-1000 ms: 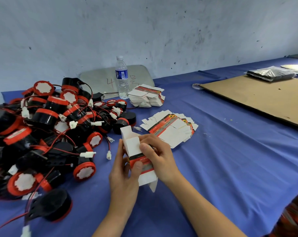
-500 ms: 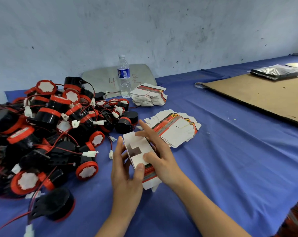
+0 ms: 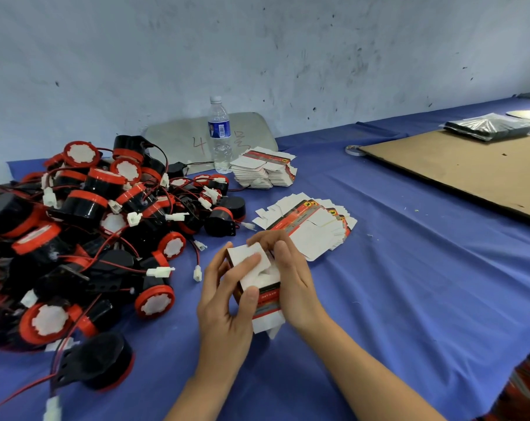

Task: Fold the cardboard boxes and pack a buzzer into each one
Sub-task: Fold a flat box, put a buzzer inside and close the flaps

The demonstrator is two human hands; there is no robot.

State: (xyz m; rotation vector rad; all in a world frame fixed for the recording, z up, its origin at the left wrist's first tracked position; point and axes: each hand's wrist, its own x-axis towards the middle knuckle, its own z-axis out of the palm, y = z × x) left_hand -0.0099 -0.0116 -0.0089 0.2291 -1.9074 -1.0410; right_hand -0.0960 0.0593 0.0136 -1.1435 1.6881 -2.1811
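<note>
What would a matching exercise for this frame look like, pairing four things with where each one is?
Things:
1. water bottle
2. buzzers
3. cardboard box
4. brown board

Places:
A. heaped on the left
B. held between the left hand and right hand
C. standing upright at the back
D. lying flat on the right

Pairs: 1-C, 2-A, 3-B, 4-D

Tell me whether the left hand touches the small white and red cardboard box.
Touching. Head view: the left hand grips the small white and red cardboard box, thumb pressed on its side.
</note>
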